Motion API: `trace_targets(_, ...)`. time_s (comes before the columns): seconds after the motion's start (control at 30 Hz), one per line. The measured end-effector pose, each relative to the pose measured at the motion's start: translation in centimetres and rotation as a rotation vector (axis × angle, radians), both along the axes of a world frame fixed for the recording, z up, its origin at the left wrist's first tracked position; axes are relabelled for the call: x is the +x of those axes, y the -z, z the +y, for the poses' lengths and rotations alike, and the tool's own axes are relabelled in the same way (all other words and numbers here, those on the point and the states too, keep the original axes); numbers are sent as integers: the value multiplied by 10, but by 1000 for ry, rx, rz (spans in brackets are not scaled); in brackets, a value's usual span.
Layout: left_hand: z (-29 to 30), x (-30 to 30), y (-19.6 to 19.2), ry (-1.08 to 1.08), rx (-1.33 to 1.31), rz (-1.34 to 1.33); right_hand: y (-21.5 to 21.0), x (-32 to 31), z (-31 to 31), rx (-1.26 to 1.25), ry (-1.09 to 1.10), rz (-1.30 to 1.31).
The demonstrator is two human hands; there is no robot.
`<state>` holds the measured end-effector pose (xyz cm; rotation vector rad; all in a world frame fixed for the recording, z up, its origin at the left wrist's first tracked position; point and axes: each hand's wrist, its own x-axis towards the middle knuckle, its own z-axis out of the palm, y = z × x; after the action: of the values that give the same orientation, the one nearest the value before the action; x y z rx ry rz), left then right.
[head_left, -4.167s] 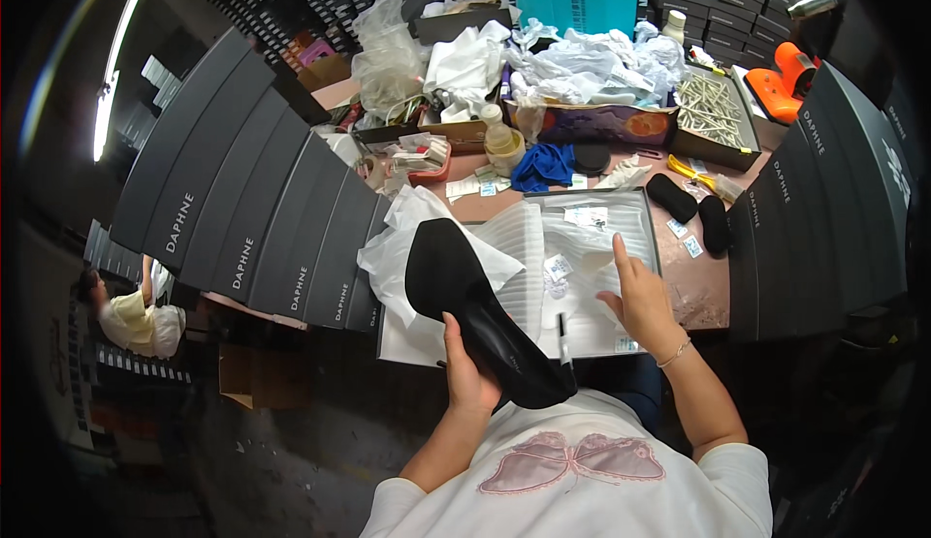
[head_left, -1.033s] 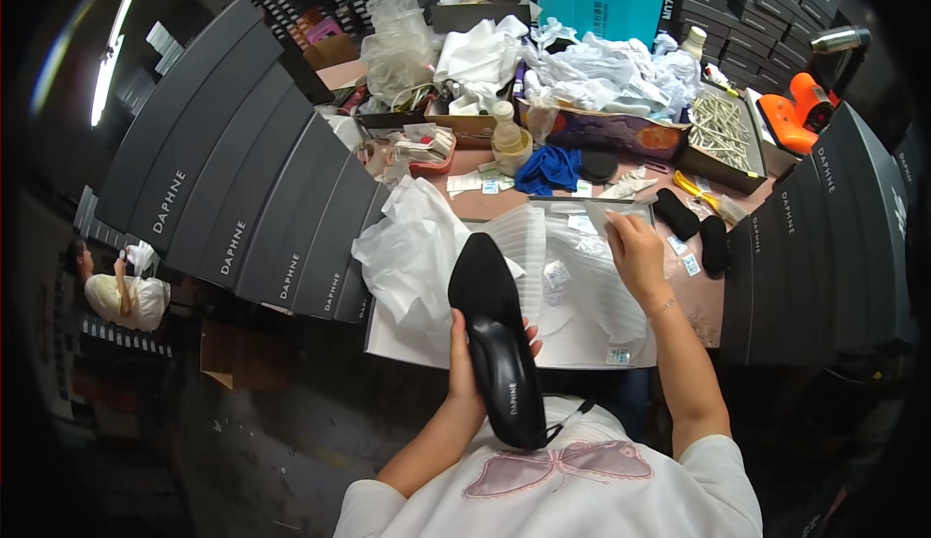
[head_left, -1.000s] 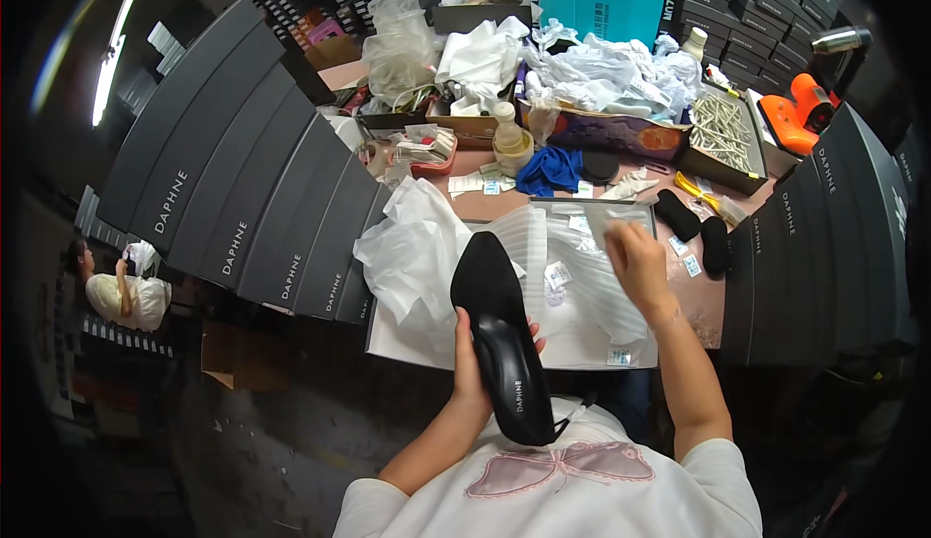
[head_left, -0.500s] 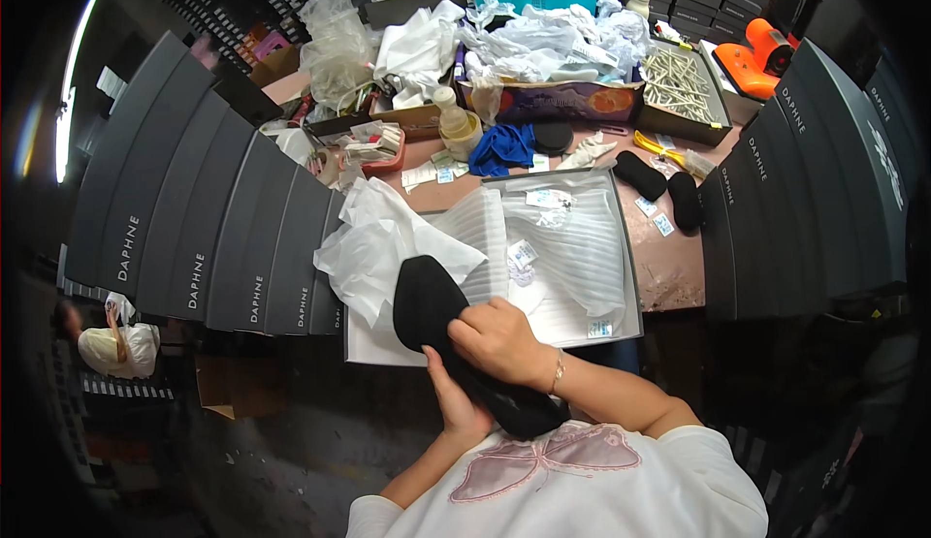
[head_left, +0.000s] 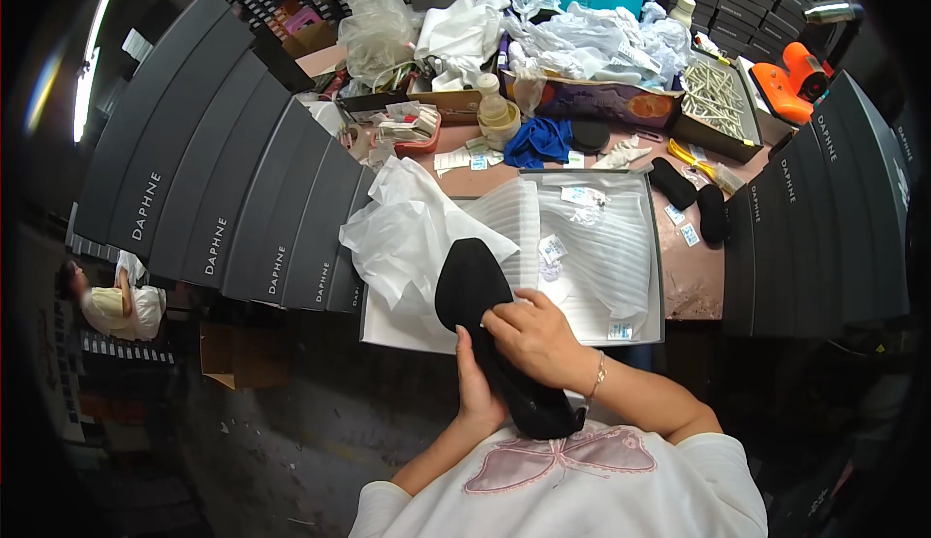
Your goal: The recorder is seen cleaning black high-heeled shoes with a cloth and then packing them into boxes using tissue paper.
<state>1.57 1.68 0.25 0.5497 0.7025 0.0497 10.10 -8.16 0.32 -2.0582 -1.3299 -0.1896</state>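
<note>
A black shoe (head_left: 470, 291) is held over the near edge of an open shoebox (head_left: 407, 333), its rounded toe end pointing away from me and its other end close to my shirt. My left hand (head_left: 479, 388) grips it from the left side, thumb along the edge. On its right side, my right hand (head_left: 538, 339) rests with curled fingers pressed on the shoe near its middle; whatever else the fingertips may hold is hidden. White tissue paper (head_left: 412, 233) spills over the box's left side. Ribbed white foam sheets (head_left: 596, 252) and small packets (head_left: 553, 248) lie inside.
Stacks of dark shoeboxes stand left (head_left: 194, 170) and right (head_left: 786, 237). Behind the box are a blue cloth (head_left: 539, 142), a bottle (head_left: 495, 116), black padded pieces (head_left: 673, 183) and a tray of sticks (head_left: 715, 100). A person (head_left: 121, 303) is at far left.
The whole view has shifted, so the table appears farther right. Both hands still hold the shoe, and my right hand's fingers have loosened slightly, with the index finger more extended.
</note>
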Motion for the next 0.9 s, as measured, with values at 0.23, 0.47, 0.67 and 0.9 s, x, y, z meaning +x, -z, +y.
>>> trace_targets(0.23,21,-4,15,15,-85,-27,-2,-13,-18,-43,-231,300)
trace_targets(0.47,14,2,1,3,-99,-40,-12,-8,-18,214,71,-15)
trace_targets(0.67,20,0,14,44,57,-84,-1,-27,-17,-119,-78,23)
trace_targets(0.9,10,-1,6,71,37,-69,10,-4,12,109,41,82)
